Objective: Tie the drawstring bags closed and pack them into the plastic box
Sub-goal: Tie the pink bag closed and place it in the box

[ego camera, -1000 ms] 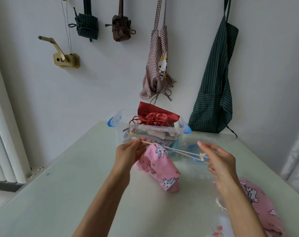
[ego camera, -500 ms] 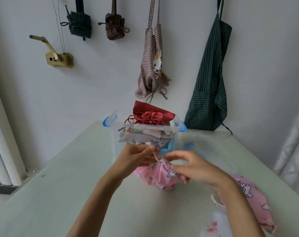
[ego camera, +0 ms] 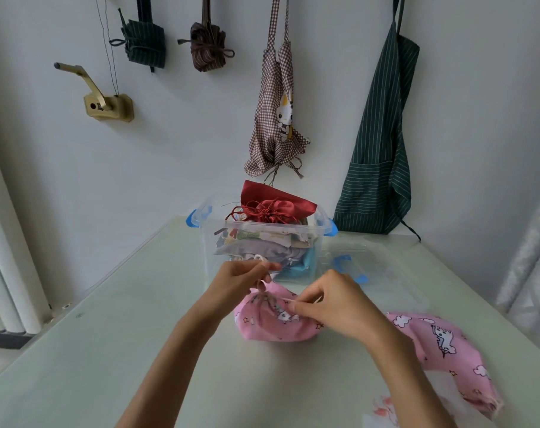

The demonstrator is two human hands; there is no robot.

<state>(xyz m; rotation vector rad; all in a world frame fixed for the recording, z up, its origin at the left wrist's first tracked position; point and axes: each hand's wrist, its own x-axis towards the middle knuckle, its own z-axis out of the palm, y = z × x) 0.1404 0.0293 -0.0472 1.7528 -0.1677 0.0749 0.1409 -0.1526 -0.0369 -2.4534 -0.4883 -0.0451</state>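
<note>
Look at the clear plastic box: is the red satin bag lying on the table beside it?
No: the red satin bag sits on top of the other bags piled inside the plastic box, above its rim.

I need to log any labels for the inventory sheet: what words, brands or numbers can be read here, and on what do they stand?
No readable text anywhere.
Pink bag pinched by the left hand and right hand: cartoon prints only, no words.
Plastic box: no label shows.
Checked apron on the wall: a cartoon rabbit, no lettering.
Brass fitting: any marking is too small to read.
</note>
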